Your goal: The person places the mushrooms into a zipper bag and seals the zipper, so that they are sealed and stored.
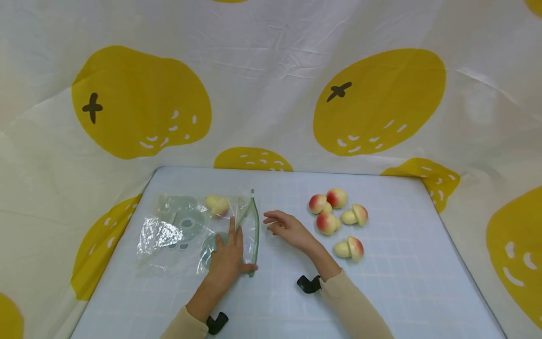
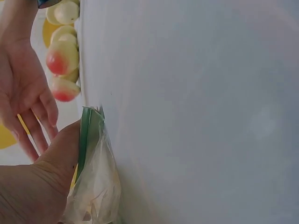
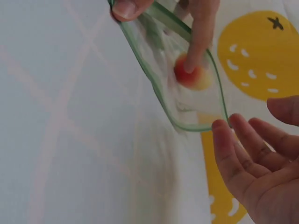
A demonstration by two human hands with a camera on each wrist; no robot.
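A clear zip bag (image 1: 169, 235) with a green-edged mouth and pale green animal prints lies on the table. One toy mushroom (image 1: 217, 205), cream with a red cap, sits inside it. My left hand (image 1: 228, 256) rests on the bag by the mouth, fingers spread and straight, the thumb touching the near end of the green edge. In the right wrist view the mouth gapes below these fingers. My right hand (image 1: 292, 230) hovers just right of the mouth, holding nothing, its fingers loosely bent. Several more toy mushrooms (image 1: 327, 223) lie beyond it to the right.
The white table (image 1: 406, 282) has a faint grid pattern. A pale cloth (image 1: 262, 94) with large yellow fruit prints hangs behind and beside it. Black wrist-worn pieces (image 1: 309, 284) stick out from both sleeves.
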